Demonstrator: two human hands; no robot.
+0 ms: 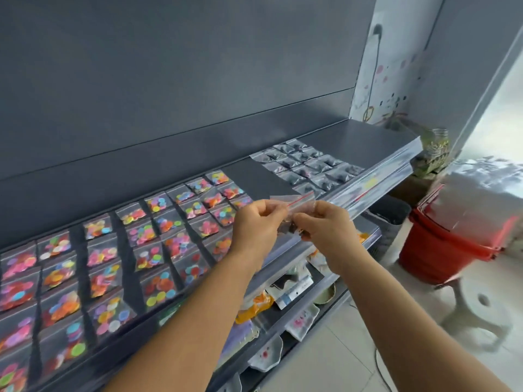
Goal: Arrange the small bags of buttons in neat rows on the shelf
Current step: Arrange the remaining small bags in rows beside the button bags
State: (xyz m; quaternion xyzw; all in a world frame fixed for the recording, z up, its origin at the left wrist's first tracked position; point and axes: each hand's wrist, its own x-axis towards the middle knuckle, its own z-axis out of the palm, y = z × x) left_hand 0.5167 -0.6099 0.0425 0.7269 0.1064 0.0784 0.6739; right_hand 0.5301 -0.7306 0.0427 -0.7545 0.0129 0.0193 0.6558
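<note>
Small clear zip bag [294,206] with a red seal strip along the top, dark buttons inside, held up in front of the shelf edge, above the gap between the two groups. Left hand [259,223] pinching its left side, right hand [325,226] pinching its right; each grip closed round the plastic. On the grey shelf [376,138], rows of bags of bright buttons [119,250] in pink, orange, yellow, blue and green to the left. Further right, a tidy block of bags of dark buttons [308,165]. Red bucket [447,244] on the floor at right.
</note>
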